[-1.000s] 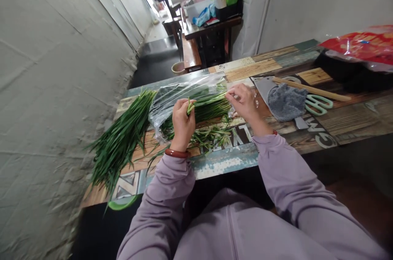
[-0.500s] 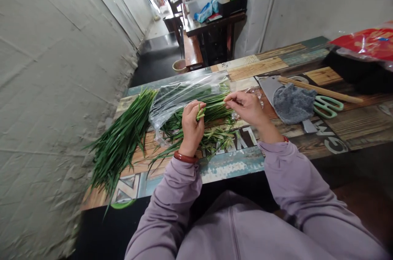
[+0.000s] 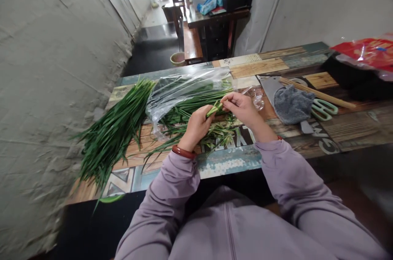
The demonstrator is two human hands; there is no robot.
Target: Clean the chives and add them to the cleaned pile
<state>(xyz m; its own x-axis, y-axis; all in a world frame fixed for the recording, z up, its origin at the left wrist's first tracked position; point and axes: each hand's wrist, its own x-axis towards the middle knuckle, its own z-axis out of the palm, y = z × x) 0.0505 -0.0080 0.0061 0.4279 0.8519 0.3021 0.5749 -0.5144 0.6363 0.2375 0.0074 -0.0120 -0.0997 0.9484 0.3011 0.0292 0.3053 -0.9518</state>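
Note:
My left hand (image 3: 198, 126) is closed around a few garlic chives (image 3: 215, 108), whose pale stem ends stick out toward the right. At those ends, my right hand (image 3: 241, 108) pinches with thumb and forefinger. Behind both hands lies a clear plastic bag (image 3: 187, 84) with more chives partly in it. A large pile of dark green chives (image 3: 116, 133) fans out on the table's left end. Below my hands are loose trimmed bits and wilted leaves (image 3: 219, 134).
Right of my hands on the wood-patterned table (image 3: 227, 166) lie a grey cloth (image 3: 293, 104), green-handled scissors (image 3: 324, 109) and wooden sticks (image 3: 319, 93). A red package (image 3: 365, 51) sits at the far right. A rough wall (image 3: 52, 67) borders the left. Beyond stand a bench (image 3: 192, 41) and a basket (image 3: 177, 58).
My hands have come together; the left has turned so the chive stems point right, and the right now pinches at their ends. The view has tilted down slightly.

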